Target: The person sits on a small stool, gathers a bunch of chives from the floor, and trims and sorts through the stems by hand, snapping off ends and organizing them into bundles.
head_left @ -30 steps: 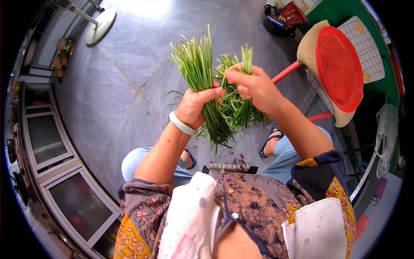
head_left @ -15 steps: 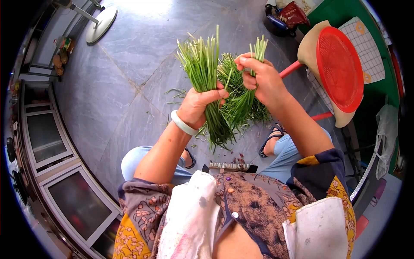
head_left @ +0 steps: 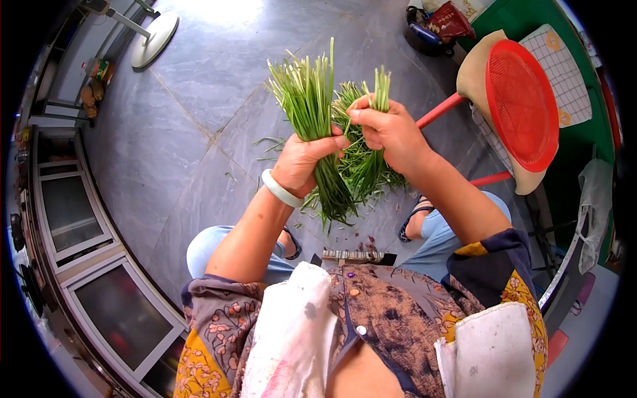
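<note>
A thick bunch of garlic chives (head_left: 306, 93) stands in my left hand (head_left: 306, 159), pale cut ends up and dark leaves hanging below the fist. My left wrist wears a pale bangle (head_left: 282, 189). Close by on the right, my right hand (head_left: 391, 129) is closed round a smaller bunch of chives (head_left: 381, 89), whose pale ends poke out above the fingers. Behind and beneath both hands a loose pile of chives (head_left: 355, 99) lies on the floor, partly hidden by the hands.
A red plastic colander (head_left: 524, 106) rests on a stool with red legs (head_left: 441, 109) at right. Loose chive scraps (head_left: 271, 140) lie on the grey tiled floor (head_left: 179, 166). Glass-fronted cabinets (head_left: 119, 312) line the left side, and a round white stand base (head_left: 156, 40) is at the back left.
My right hand has moved left and slightly down with its small bunch, closer to my left hand. My left hand and its bunch have barely shifted.
</note>
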Demonstrator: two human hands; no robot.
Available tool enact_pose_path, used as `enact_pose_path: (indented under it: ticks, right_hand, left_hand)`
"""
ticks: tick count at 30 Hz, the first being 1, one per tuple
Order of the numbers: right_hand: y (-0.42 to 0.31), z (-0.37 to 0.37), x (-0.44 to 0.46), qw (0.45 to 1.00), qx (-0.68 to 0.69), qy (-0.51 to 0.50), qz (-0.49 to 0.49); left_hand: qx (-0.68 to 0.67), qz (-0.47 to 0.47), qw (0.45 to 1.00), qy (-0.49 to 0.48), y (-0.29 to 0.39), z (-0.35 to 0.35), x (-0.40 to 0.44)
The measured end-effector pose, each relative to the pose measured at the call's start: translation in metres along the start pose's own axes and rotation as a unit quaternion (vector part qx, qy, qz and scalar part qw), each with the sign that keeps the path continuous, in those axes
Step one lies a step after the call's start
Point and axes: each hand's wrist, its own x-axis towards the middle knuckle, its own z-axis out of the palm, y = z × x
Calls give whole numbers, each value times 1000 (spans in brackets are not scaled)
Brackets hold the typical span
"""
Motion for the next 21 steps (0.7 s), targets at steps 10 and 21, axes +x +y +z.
enact_pose_path:
  ticks: [10, 21]
  right_hand:
    - [-13, -6, 1, 999, -37, -6, -3]
    - [-7, 3, -7, 992, -105, -66, -10]
  left_hand:
    - [-10, -7, 1000, -5, 1, -4, -1]
    - [3, 17, 999, -36, -2, -6, 1]
